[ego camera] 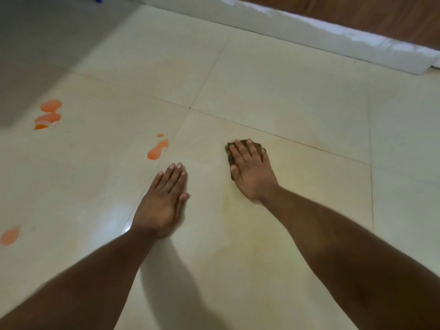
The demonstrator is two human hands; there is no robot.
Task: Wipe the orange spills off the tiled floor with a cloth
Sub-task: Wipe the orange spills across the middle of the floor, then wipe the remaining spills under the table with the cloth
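Several orange spills point(157, 150) lie left of my cloth point(230, 158), pinned flat to the floor point(297, 96) under my right hand point(251, 170)'s straight, spread fingers point(240, 151); my left hand point(166, 196), flat with fingers together, is nearer them.

right hand point(251, 171) hides most of the cloth point(230, 160) (dark edges show).

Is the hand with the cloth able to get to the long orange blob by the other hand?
Probably yes. The right hand presses the cloth flat, and bare floor leads across to the long orange blob. The left hand rests nearer the person, not between them.
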